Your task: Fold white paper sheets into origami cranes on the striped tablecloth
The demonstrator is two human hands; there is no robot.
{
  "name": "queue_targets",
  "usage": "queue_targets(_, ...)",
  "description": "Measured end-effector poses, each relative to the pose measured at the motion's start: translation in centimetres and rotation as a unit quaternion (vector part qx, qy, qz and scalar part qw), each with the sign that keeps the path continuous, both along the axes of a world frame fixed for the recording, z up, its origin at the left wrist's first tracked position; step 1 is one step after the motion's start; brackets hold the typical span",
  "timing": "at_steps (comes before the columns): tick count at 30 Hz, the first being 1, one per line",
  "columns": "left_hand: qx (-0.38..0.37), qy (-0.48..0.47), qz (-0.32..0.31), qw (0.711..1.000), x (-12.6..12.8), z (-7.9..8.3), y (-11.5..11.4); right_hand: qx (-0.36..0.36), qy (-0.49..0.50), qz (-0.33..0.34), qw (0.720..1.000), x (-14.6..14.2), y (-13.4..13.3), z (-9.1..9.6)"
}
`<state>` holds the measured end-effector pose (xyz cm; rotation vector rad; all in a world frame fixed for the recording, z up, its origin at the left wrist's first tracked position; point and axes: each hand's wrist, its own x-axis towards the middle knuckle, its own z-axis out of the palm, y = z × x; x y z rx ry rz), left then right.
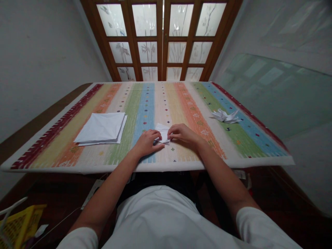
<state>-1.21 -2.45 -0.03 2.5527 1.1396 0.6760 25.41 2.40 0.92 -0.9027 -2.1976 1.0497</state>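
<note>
A small folded piece of white paper (163,133) lies on the striped tablecloth (181,103) near the table's front edge. My left hand (147,141) presses on its left side with fingers bent and together. My right hand (183,133) pinches the paper's right edge with curled fingers. Both hands touch the same paper.
A stack of white paper sheets (102,128) lies to the left of my hands. Folded white paper figures (225,116) sit at the right of the cloth. Wooden doors with frosted panes (162,38) stand behind the table. A yellow basket (18,224) is on the floor at lower left.
</note>
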Motion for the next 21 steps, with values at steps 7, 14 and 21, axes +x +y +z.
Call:
queue_targets(7, 0.014, 0.029, 0.022, 0.999, 0.4, 0.3, -0.3, 0.030, -0.043, -0.030, 0.998, -0.6, -0.4, 0.1)
queue_targets(14, -0.012, 0.017, 0.093, 0.995, 0.7, 0.2, -0.3, 0.008, -0.017, -0.047, 0.999, -0.7, -0.6, -0.4)
queue_targets(21, -0.001, 0.010, 0.092, 0.996, 0.8, 0.0, -0.3, 0.098, -0.040, -0.160, 0.981, -1.8, 0.1, -1.6)
